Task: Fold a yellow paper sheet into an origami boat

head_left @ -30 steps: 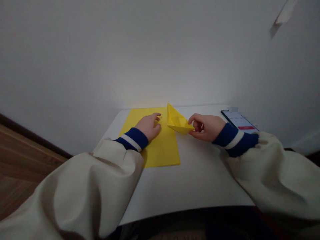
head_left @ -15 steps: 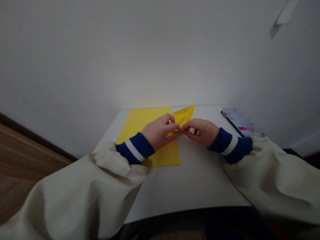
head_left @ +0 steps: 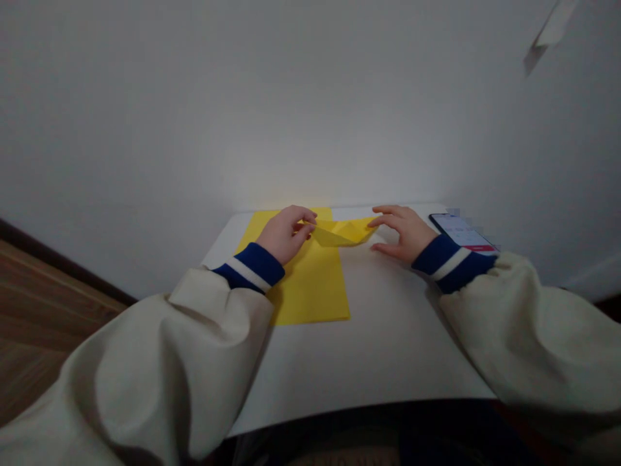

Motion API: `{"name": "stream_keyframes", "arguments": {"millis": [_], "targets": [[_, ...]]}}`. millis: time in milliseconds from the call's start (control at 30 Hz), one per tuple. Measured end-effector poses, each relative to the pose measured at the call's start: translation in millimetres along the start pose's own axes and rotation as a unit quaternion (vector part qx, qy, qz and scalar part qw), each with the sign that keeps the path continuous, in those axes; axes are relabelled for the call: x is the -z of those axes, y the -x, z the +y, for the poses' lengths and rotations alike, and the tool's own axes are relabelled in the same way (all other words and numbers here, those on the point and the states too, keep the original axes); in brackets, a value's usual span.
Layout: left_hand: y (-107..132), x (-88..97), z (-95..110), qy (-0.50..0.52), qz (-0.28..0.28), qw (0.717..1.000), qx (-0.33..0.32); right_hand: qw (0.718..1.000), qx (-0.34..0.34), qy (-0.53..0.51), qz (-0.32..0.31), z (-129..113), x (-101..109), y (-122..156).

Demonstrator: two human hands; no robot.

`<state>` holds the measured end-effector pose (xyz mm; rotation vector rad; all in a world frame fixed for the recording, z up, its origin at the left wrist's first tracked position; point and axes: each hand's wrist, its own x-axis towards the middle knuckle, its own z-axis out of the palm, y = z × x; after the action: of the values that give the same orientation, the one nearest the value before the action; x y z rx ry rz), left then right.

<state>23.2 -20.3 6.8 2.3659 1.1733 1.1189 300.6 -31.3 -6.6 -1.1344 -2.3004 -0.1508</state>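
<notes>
A folded yellow paper boat [head_left: 342, 233] with pointed ends and a small peak in its middle spans the gap between my hands. My left hand [head_left: 288, 234] pinches its left tip between thumb and fingers. At the other end, my right hand [head_left: 400, 233] has its thumb and fingers spread apart, the fingertips at the boat's right tip. Beneath the boat's left part lies a stack of yellow paper sheets [head_left: 310, 291], partly covered by my left hand and sleeve.
The white table [head_left: 378, 362] stands against a pale wall [head_left: 310, 103]. A phone [head_left: 458, 230] with a lit screen lies at the right, partly behind my right sleeve. A brown wooden surface [head_left: 43, 336] is at the far left.
My hands have moved apart, left and right. The folded paper, upright and pinched between them before, now stretches sideways as a boat shape. The right fingers have spread.
</notes>
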Motion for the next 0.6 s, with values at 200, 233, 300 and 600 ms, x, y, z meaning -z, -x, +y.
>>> {"name": "stream_keyframes", "arguments": {"millis": [200,233,300,600], "targets": [[-0.3,-4.7,-12.1,0.150,-0.024,0.986,0.071,0.998,-0.023,-0.060,-0.017,-3.5,8.6,-3.0],[0.3,-5.5,-12.0,0.150,-0.030,0.986,0.069,0.996,-0.034,-0.068,-0.036,-2.7,10.4,-2.9],[2.7,-7.4,-11.9,0.118,-0.052,0.991,0.045,0.993,-0.066,-0.065,-0.067,1.0,14.0,-2.4],[23.3,-19.8,-20.0,-0.101,-0.254,0.962,0.023,0.981,-0.116,-0.029,-0.156,26.5,18.9,2.8]]}}
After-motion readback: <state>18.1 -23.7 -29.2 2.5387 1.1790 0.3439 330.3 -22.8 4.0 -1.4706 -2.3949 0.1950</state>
